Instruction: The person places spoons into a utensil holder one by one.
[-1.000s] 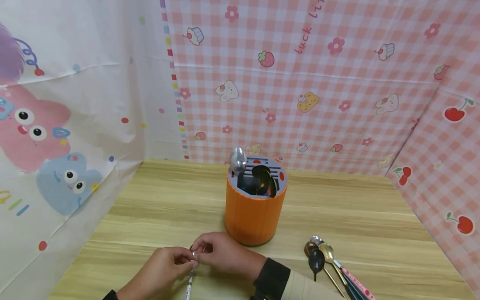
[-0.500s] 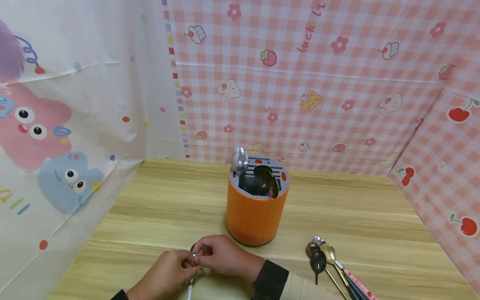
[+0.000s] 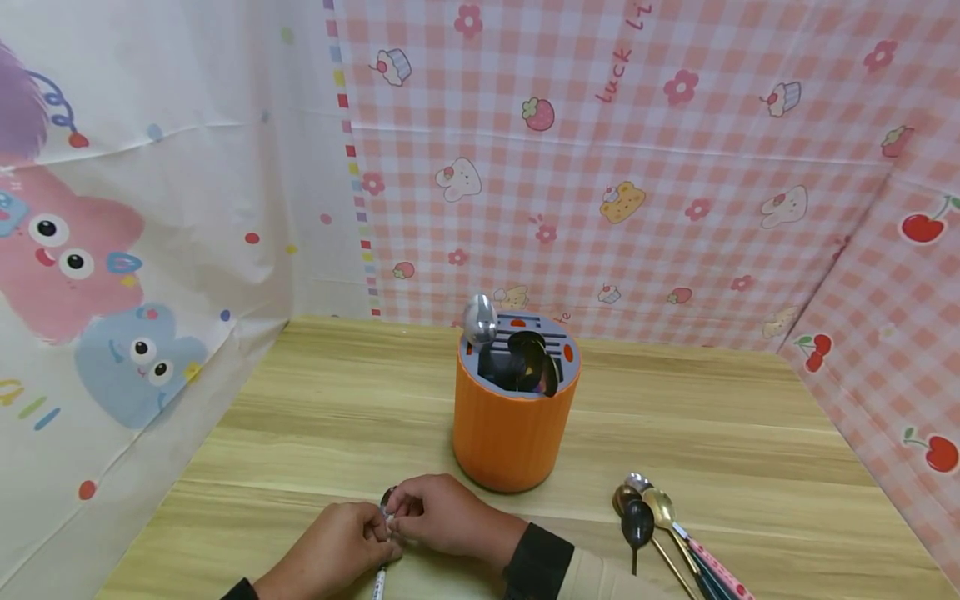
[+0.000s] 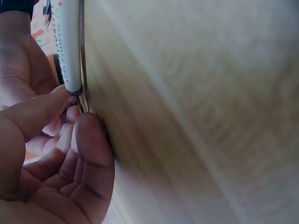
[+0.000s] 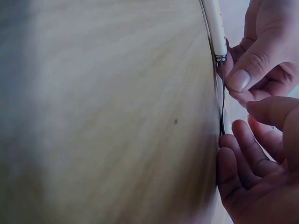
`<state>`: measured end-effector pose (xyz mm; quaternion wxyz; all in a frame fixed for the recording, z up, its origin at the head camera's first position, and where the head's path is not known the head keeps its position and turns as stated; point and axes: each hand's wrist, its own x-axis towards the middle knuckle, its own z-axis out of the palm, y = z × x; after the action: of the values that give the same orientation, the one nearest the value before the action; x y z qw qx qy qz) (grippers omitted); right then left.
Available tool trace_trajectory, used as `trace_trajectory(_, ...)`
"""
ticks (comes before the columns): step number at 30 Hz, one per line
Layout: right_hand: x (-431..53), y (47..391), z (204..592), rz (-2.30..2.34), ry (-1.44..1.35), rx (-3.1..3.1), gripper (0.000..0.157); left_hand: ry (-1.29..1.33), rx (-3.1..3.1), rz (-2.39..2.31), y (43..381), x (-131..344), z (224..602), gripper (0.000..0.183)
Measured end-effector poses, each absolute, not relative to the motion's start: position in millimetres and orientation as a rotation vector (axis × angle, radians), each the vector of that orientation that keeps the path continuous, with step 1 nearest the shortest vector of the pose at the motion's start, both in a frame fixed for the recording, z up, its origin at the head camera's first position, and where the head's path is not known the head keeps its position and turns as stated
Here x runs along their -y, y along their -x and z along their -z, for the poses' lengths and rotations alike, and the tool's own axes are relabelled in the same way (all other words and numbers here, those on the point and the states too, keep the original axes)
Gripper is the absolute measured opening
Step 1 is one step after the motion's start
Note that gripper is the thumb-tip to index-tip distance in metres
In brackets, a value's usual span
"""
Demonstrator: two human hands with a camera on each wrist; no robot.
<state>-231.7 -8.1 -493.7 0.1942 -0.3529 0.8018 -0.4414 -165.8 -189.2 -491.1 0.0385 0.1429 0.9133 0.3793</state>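
Low on the wooden table, both hands meet at the thin metal neck of a spoon (image 3: 379,582) with a white patterned handle. My left hand (image 3: 330,546) pinches the neck just past the handle (image 4: 69,46), thumb and finger close together. From the other side, my right hand (image 3: 446,517) holds the neck nearer the bowl with curled fingertips, as the right wrist view shows. Only the dark tip of the bowl (image 3: 387,497) appears beyond the fingers. Something small and whitish shows between the fingertips; I cannot tell what it is.
Behind the right hand stands an orange cylindrical utensil holder (image 3: 513,442) with a grey slotted top. A silver spoon (image 3: 480,319) and dark spoons (image 3: 528,358) stick out of it. Several spoons lie bunched at right, including a black spoon (image 3: 637,525) and a gold spoon (image 3: 660,507).
The left hand has shifted slightly right, its fingers sliding closer under the right hand's fingers. More of the spoon's dark bowl shows above them. The head view has moved slightly.
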Motion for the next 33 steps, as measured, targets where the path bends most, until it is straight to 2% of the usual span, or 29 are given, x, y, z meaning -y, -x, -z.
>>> trace_trajectory(9,6,231,491,1.112,1.067,-2.296,0.011,-0.379,-2.774,-1.085,165,189,489,0.029)
trace_trajectory(19,5,234,492,1.041,1.216,-2.290,0.006,-0.289,-2.707,-1.110,168,190,487,0.027)
trace_trajectory(27,4,233,494,1.029,1.172,-2.299,0.004,-0.135,-2.548,-1.229,169,192,485,0.024)
trace_trajectory(33,4,235,494,1.041,1.135,-2.311,0.012,-0.105,-2.521,-1.346,170,191,480,0.018)
